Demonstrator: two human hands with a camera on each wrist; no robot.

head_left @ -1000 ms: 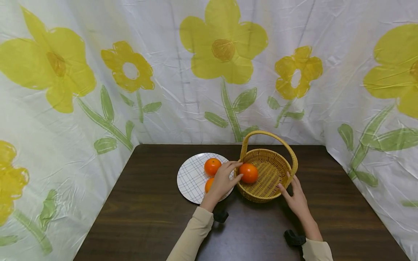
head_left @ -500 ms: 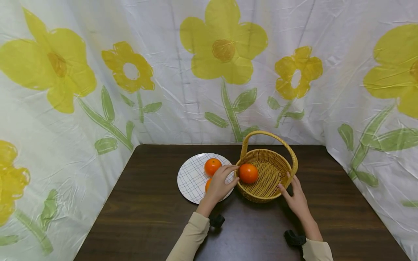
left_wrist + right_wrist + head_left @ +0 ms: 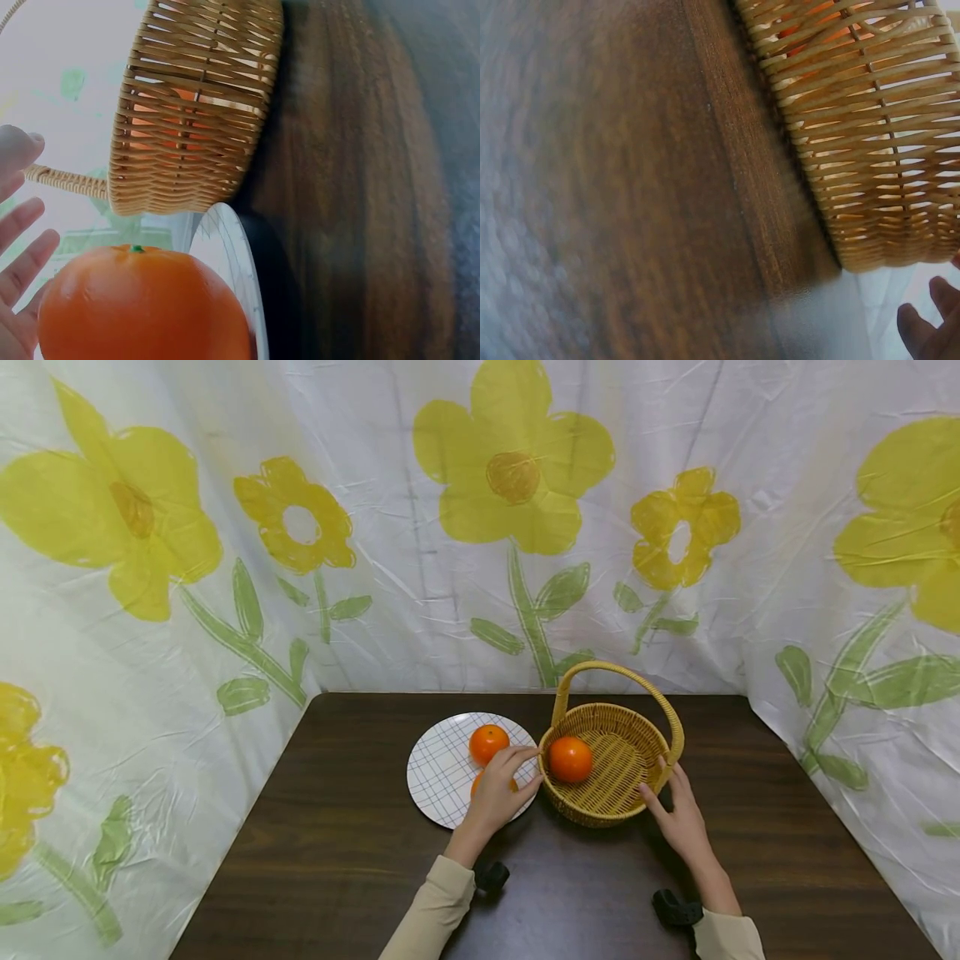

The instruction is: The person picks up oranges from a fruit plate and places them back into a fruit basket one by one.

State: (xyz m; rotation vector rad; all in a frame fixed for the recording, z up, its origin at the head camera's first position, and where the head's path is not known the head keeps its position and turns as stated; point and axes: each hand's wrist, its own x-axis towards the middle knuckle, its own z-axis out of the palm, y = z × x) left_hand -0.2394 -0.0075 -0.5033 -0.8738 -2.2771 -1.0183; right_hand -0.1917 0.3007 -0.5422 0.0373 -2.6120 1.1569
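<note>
My left hand point(image 3: 492, 789) hovers over the right side of the plate point(image 3: 435, 777), holding nothing, its fingertips beside the wicker basket's rim. Under it is one orange point(image 3: 477, 783), partly hidden by the hand; another orange point(image 3: 488, 744) lies farther back on the plate. In the left wrist view an orange point(image 3: 142, 307) with a green stem spot fills the bottom, next to the spread fingers. A third orange point(image 3: 570, 759) sits inside the wicker basket point(image 3: 600, 814), at its left side. My right hand point(image 3: 682, 818) holds the basket's right rim near the handle's base with thumb and fingers.
A dark wooden table point(image 3: 322, 852) carries everything. The basket's tall arched handle point(image 3: 615, 667) rises above its opening. Behind the table hangs a white curtain point(image 3: 405, 610) with yellow flowers. A black wrist camera point(image 3: 492, 877) sits on the left wrist.
My left hand has drawn away from the orange in the basket, moving left and slightly down over the plate. That orange stays in the basket. The right hand keeps its place.
</note>
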